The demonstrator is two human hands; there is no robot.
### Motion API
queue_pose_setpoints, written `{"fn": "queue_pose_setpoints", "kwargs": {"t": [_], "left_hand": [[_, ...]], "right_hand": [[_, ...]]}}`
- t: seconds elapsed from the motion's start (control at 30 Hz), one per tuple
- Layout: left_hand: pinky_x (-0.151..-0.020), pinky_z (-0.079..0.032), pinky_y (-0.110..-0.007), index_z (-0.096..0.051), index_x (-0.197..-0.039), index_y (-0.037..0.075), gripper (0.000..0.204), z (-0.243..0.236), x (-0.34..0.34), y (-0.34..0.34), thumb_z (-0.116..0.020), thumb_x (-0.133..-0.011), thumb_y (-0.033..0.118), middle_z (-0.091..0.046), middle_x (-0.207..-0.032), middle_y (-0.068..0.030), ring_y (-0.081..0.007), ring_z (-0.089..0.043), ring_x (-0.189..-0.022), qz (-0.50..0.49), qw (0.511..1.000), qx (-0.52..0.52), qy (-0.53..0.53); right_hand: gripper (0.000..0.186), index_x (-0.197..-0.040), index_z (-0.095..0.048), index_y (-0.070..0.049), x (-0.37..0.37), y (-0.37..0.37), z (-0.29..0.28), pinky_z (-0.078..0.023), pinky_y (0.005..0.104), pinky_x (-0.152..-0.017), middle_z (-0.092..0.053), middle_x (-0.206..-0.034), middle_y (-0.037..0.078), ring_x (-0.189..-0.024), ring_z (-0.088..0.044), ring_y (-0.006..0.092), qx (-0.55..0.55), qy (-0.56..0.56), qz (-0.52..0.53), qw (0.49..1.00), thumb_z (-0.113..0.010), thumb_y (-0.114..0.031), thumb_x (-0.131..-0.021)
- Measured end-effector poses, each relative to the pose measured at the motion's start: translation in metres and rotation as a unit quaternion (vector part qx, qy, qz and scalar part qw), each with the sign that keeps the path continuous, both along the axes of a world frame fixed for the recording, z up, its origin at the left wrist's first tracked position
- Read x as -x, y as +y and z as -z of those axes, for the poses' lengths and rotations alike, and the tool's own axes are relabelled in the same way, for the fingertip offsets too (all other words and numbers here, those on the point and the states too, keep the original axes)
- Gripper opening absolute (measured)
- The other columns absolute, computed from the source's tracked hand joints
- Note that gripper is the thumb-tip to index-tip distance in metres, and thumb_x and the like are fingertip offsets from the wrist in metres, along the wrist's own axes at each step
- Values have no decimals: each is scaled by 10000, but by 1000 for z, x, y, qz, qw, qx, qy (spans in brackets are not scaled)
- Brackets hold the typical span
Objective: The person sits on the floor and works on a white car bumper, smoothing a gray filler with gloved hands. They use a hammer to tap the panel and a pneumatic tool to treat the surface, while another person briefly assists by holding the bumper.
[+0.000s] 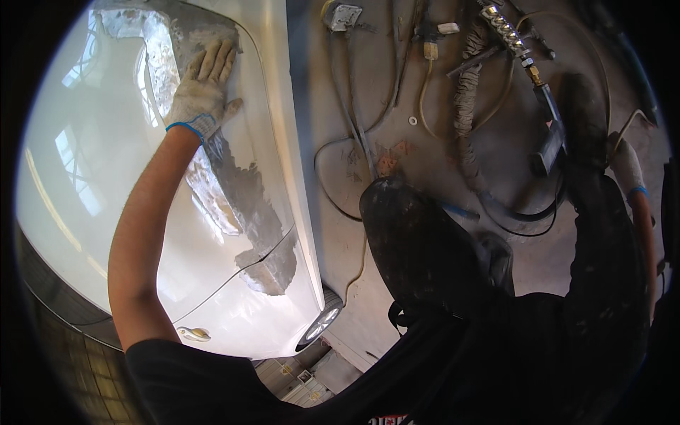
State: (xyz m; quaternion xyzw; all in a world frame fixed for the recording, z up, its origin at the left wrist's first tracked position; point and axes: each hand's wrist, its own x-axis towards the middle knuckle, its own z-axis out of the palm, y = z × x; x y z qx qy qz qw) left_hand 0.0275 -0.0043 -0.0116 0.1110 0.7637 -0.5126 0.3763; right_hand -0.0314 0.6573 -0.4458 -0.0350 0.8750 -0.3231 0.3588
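My gloved left hand [202, 95] lies flat, fingers extended, on a grey-patched area of the white car's side panel [85, 177]. A long strip of bare, shiny metal [212, 195] and smooth grey filler [262, 205] run down the panel beside and below it. My gloved right hand [625, 164] is at the far right edge, beside my dark-clothed leg and a thin curved hose; its fingers are too unclear to tell whether they grip the hose. Left of that leg, a black-handled air tool [547, 149] with metal fittings lies on the floor.
My bent knee [389, 212] is close to the car's lower edge. Several cords, hoses and a wrapped hose [465, 99] cross the grey floor [333, 177]. A small tool [343, 15] lies at the top, a washer-like ring [412, 120] mid-floor. A wheel [319, 324] shows below.
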Motion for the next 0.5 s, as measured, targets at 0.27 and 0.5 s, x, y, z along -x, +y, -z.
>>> {"fn": "queue_pose_setpoints", "kwargs": {"t": [0.27, 0.5], "left_hand": [[-1262, -127, -389, -221, -1567, -10, 913, 28, 23, -2, -614, -890, 462, -173, -1666, -121, -256, -143, -1542, 17, 999, 34, 6], [-1265, -92, -364, -167, -1579, -12, 968, 13, -30, 8, -573, -892, 537, -132, -1675, -138, -256, -97, -1553, -75, 991, 39, -101]], "right_hand": [[222, -1100, -628, 8, -4, 3, 8, -496, 406, -682, -662, -814, 202, -756, -667, 314, -6, 33, -44, 998, -565, -154, -962], [243, -1092, -636, 5, -10, -5, 0, -506, 435, -750, -684, -902, 245, -890, -682, 391, -15, 5, -31, 999, -552, -183, -963]]}}
